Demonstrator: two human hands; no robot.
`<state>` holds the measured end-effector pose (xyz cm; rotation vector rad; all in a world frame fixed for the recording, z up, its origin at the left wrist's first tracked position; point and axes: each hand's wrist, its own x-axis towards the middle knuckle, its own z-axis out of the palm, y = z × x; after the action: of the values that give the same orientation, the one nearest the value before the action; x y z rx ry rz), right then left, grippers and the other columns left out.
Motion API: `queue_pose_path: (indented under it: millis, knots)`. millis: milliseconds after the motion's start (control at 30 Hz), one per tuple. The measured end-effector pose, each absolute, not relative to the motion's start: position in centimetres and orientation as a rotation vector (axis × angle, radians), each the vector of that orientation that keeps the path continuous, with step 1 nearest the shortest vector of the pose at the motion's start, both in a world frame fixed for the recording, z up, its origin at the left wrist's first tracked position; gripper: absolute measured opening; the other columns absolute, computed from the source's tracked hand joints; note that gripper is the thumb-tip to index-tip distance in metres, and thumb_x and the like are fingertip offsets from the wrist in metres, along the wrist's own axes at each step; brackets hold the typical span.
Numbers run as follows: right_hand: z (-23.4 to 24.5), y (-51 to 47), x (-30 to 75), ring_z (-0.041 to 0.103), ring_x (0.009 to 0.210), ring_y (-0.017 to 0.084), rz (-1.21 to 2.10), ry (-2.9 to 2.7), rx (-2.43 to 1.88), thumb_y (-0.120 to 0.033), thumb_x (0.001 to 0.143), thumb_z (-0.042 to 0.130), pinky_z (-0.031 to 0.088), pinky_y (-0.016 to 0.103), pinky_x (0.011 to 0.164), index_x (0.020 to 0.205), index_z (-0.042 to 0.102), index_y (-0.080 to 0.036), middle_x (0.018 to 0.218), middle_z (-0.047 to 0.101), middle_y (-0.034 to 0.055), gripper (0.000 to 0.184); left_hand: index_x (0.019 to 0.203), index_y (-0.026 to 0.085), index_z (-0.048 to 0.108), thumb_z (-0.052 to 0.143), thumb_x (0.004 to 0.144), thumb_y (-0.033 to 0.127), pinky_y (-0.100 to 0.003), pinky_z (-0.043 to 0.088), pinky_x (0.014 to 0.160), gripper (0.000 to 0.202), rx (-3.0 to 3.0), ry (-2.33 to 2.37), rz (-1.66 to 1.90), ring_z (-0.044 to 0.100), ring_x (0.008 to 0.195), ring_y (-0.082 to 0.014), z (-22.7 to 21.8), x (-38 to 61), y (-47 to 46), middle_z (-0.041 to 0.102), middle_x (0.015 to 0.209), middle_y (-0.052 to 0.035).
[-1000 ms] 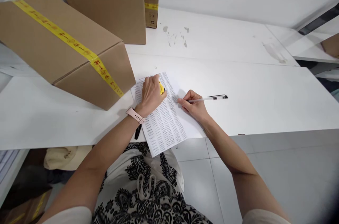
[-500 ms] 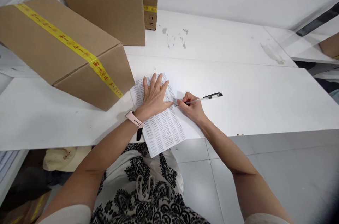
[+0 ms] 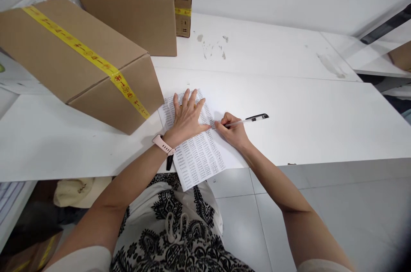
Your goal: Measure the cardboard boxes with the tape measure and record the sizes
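A sheet of paper (image 3: 201,160) covered with columns of small writing lies at the table's front edge, its lower corner hanging over. My left hand (image 3: 186,120) rests flat on it, fingers spread, with a bit of something yellow showing between them. A pink watch strap (image 3: 163,144) circles that wrist. In my right hand (image 3: 235,131) is a pen (image 3: 253,118) with a clear barrel and black cap end, gripped with its tip at the sheet's right edge. Below the left wrist, a black object (image 3: 169,162) sticks out, mostly hidden.
A cardboard box (image 3: 112,96) with yellow printed tape stands left of the paper. Behind it are a second box (image 3: 135,19) and a taller taped carton (image 3: 183,2). The white table (image 3: 305,122) extends right; under its left side lies a beige cloth bag (image 3: 77,192).
The pen's upper end has shifted very slightly to the left and down. Both hands stay in nearly the same place, and the camera view has moved a little.
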<state>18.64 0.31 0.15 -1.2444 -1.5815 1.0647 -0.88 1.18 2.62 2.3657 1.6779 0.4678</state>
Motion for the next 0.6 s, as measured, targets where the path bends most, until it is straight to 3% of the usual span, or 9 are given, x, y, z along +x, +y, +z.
queue_pose_path:
  millis: [600]
  knots:
    - [0.27, 0.46, 18.63, 0.032, 0.052, 0.009, 1.046, -1.530, -1.270, -0.034, 0.074, 0.069, 0.025, 0.026, 0.050, 0.060, 0.041, -0.023, 0.054, 0.041, -0.0061, 0.033, 0.148, 0.021, 0.047, 0.077, 0.079, 0.052, -0.073, -0.002, 0.122, 0.081, 2.376, 1.661, 0.476, 0.014, 0.158, -0.0436, 2.49, -0.94, 1.08, 0.028, 0.169, -0.0206]
